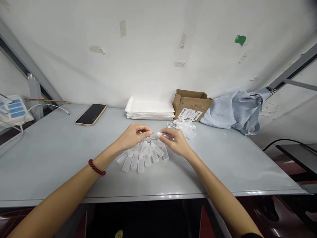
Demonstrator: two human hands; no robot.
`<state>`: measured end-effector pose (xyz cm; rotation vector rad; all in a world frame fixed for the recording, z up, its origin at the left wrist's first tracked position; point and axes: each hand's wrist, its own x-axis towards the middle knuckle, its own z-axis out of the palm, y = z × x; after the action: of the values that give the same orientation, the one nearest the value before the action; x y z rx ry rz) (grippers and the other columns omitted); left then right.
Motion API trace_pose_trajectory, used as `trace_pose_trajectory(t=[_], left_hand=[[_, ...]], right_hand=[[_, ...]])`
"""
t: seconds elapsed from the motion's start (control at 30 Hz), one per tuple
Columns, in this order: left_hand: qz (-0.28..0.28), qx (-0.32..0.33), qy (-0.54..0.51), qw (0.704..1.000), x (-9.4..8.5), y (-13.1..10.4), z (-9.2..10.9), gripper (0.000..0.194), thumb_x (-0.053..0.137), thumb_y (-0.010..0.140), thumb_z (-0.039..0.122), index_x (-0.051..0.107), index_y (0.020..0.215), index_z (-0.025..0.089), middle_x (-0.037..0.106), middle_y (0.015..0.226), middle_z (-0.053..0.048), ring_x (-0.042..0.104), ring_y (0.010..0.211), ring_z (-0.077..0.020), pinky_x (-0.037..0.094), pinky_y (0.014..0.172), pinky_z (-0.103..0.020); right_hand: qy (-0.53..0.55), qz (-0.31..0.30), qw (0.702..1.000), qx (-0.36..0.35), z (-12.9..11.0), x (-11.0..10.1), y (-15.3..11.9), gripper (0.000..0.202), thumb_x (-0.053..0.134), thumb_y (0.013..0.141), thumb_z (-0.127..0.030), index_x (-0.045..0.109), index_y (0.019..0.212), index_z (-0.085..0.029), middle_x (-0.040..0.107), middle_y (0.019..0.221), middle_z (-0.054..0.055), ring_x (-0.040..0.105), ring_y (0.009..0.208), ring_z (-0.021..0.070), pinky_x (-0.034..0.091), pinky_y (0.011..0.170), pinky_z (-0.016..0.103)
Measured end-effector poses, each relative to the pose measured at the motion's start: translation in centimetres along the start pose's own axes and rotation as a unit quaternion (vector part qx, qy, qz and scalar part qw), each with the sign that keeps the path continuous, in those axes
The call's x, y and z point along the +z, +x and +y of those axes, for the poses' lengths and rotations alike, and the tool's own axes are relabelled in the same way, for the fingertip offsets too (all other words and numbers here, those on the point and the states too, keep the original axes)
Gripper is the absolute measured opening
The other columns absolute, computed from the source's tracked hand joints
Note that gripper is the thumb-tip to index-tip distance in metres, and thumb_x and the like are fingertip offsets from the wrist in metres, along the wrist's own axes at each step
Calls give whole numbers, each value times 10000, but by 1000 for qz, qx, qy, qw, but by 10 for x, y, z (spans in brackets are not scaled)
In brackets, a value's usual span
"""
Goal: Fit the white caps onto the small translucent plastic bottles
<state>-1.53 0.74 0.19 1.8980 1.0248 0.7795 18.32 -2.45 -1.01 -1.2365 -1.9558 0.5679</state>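
My right hand (175, 141) pinches a small translucent bottle (165, 135) that lies nearly level above the table. Thumb and forefinger of my left hand (136, 135) are pressed together beside the bottle's tip, on something thin and too small to make out. Beneath both hands, several similar translucent bottles (141, 160) lie fanned out on the grey table (119, 185). Another bunch of such bottles (187, 128) rests behind my right hand, in front of the cardboard box.
A phone (91, 114) lies at the back left. Stacked white trays or sheets (150, 109) stand by the wall, beside an open cardboard box (192, 104). Light blue cloth (230, 109) is at the back right. A white cable (44, 105) crosses the left corner.
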Motion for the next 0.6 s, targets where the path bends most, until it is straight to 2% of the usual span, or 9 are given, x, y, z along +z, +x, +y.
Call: trace_pose_trajectory(t=[0.6], left_hand=[[-8,17,25,1000,2,0,-4,222,552,798,346,692,765,178,677,745,-24,563,645,-143,422,569,-238]], right_hand=[[9,-5,1000,-1,0,3,-1,185,576,825,-318,676,809,-163,685,761,44,587,674,158,426,621,274]])
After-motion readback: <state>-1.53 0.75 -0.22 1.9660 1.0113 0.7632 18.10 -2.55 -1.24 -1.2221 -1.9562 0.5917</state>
